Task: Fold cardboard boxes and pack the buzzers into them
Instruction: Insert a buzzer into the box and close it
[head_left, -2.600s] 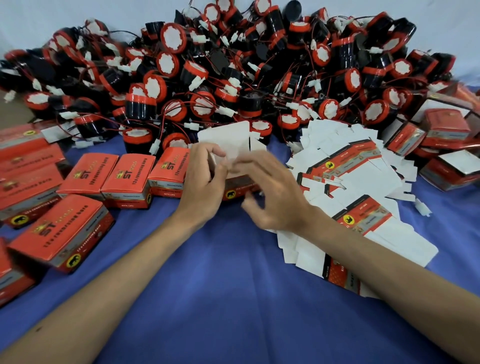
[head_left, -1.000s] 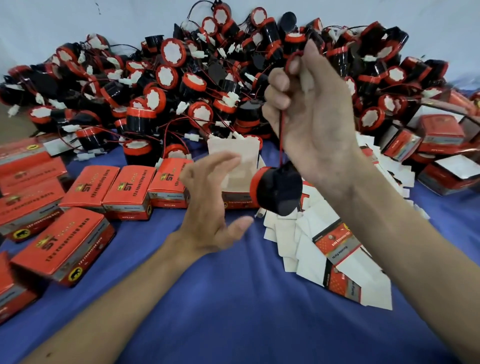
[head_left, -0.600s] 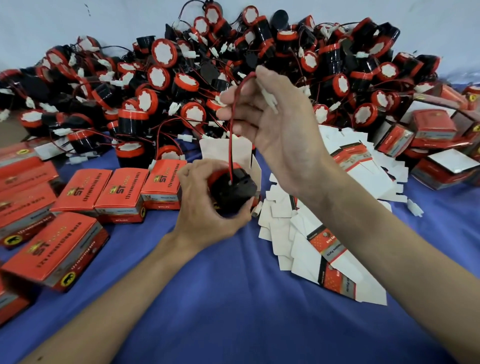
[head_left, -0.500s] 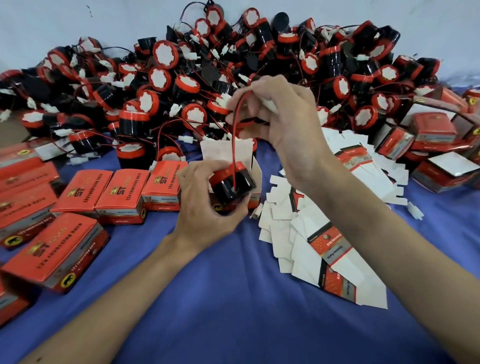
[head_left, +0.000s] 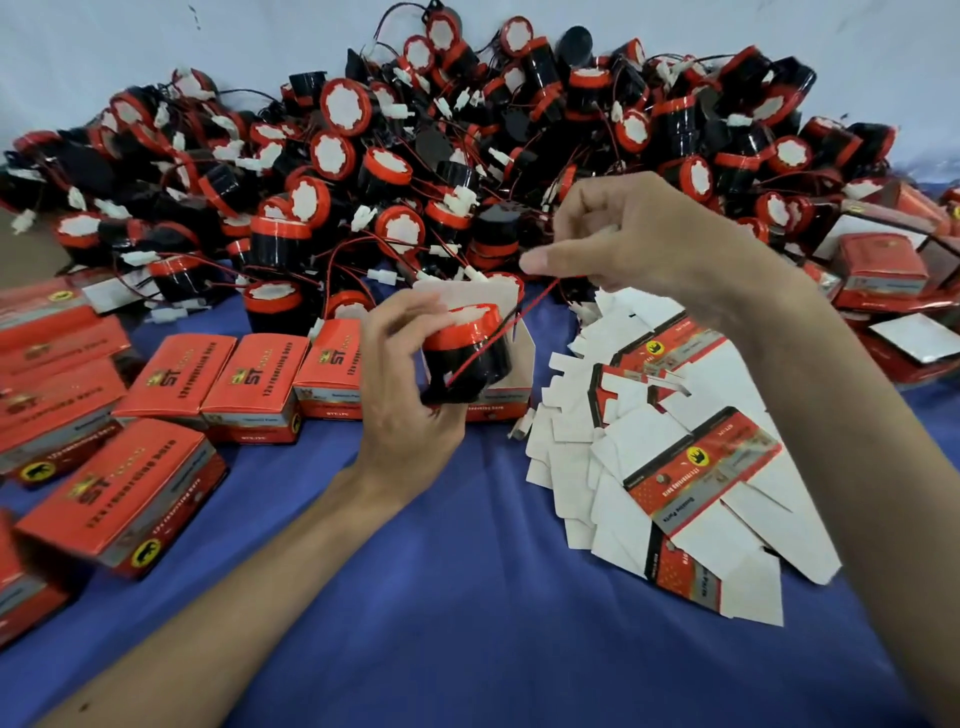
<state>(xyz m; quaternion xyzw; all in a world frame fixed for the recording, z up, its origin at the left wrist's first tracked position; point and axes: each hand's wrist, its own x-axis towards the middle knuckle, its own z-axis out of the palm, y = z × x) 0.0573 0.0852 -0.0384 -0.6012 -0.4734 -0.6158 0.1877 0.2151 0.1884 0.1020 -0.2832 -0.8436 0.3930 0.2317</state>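
Note:
My left hand grips a black buzzer with a red rim, held just in front of an open folded box whose white flap stands up behind it. My right hand is raised to the right and pinches the buzzer's red and black wire, which runs taut down across the buzzer's side. A large heap of loose buzzers with white connectors fills the back of the table.
Closed orange boxes stand in rows at the left on the blue cloth. A fan of flat unfolded box blanks lies at the right. More boxes sit at the far right.
My right hand lifted a buzzer from the heap by its wire and lowered it. My left hand took hold of the buzzer, and the right hand now draws the wire across it.

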